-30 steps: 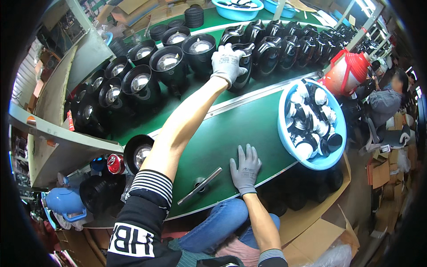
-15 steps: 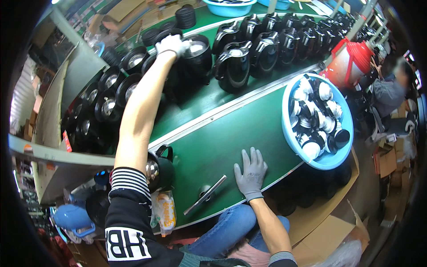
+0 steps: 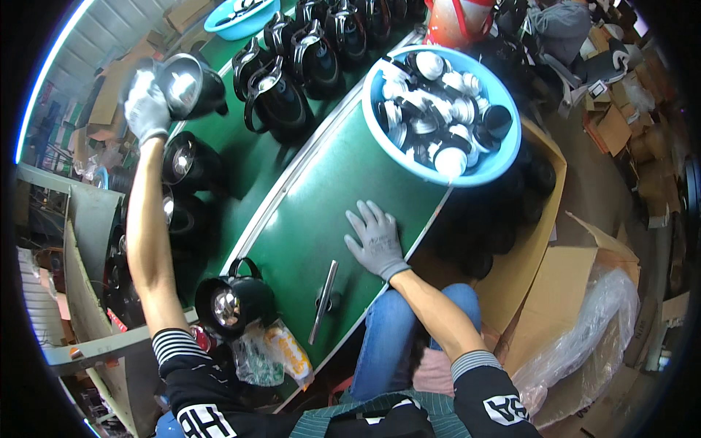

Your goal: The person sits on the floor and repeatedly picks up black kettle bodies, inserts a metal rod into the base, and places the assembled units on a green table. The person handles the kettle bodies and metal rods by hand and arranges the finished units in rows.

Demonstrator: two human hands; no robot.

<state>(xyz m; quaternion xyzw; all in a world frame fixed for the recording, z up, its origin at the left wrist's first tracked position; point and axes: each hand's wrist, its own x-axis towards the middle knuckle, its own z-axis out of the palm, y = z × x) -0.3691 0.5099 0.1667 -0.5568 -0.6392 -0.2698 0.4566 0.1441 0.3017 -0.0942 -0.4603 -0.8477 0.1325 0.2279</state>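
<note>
My left hand (image 3: 148,109), in a pale glove, is stretched out at the far left, against the rim of a black pot (image 3: 208,95) with a shiny metal inside. Motion smears its fingers, so their grip does not show. Other black pots (image 3: 191,160) stand below it along the green bench. My right hand (image 3: 377,239), in a grey glove, lies flat on the bench (image 3: 310,215) with fingers spread, holding nothing. Left of it is a metal bar (image 3: 324,303) over a round base. Another black pot (image 3: 237,305) with a handle lies tipped at the near left.
A blue basin (image 3: 372,135) full of black-and-white parts stands at the bench's right edge. Several black jugs (image 3: 281,106) line the far side. Plastic bags (image 3: 266,354) lie at the near left. An open cardboard box (image 3: 540,321) stands at right; a person (image 3: 558,29) is beyond.
My view has swung right, so the bench and basin appear farther left. My left hand stays beside the same pot, which looks more tilted. My right hand remains flat on the bench.
</note>
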